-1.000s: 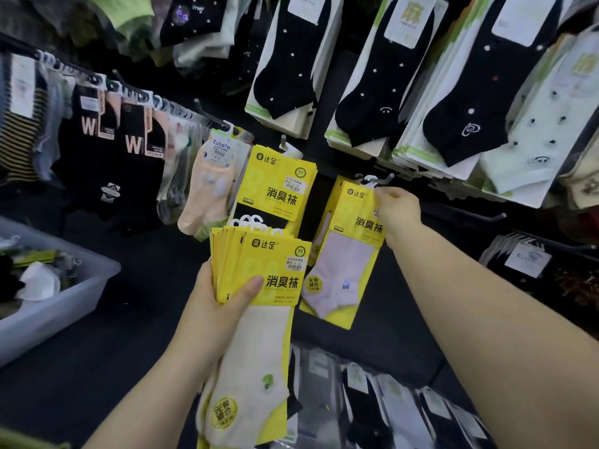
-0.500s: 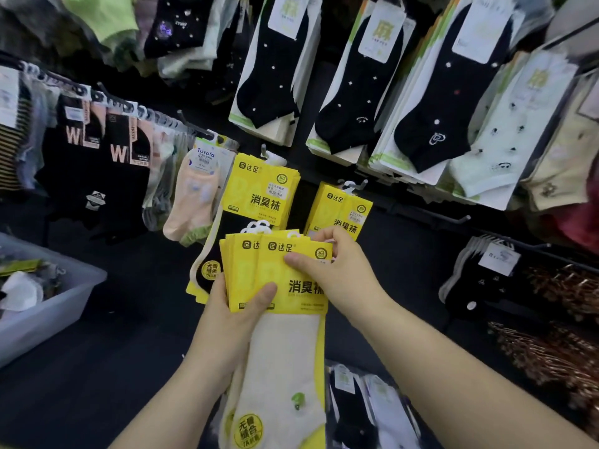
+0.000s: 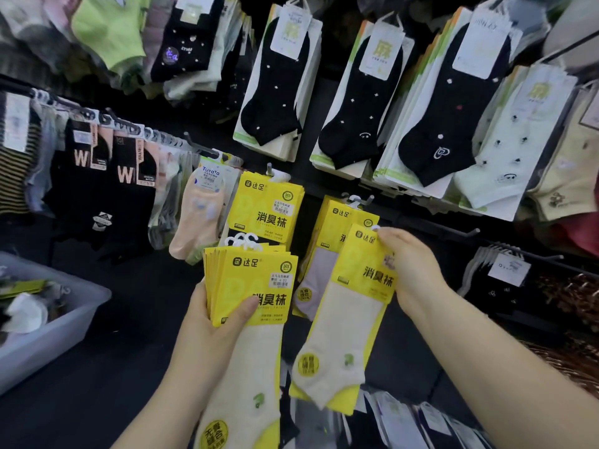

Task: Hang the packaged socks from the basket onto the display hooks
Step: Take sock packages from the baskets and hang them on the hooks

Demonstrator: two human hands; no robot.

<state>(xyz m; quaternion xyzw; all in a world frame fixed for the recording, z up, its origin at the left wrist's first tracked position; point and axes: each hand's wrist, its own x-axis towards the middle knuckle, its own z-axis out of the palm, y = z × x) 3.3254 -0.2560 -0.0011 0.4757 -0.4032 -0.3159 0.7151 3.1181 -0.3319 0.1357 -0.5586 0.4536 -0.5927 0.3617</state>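
1. A dark shop display panel (image 3: 136,319) carries rows of carded socks, with black dotted socks (image 3: 356,102) hanging at 12 o'clock.
2. My left hand (image 3: 207,322), at 7 o'clock, grips a fanned stack of yellow packs (image 3: 256,280), the thumb pressed across the front card.
3. My right hand (image 3: 411,270), at 4 o'clock, pinches the top corner of a single pack (image 3: 359,286). I hold it tilted, just below the display hook (image 3: 363,200) at 1 o'clock, where matching hung packs (image 3: 337,218) wait.
4. The basket (image 3: 64,322), a grey plastic bin at 8 o'clock, holds more stock, too blurred to sort.
5. The risk, as I judge it:
   - The single pack's small white hanger loop (image 3: 375,227) could miss the thin hook tip, because a corner pinch lets the pack swing and twist.
   - The slick cards in my left hand could also slide apart and spill.
6. Materials:
   - The cards are stiff, glossy and rectangular.
   - Each sock is soft cream knit, with a small green motif and a round yellow sticker near the toe.
   - The loops look like thin moulded plastic.
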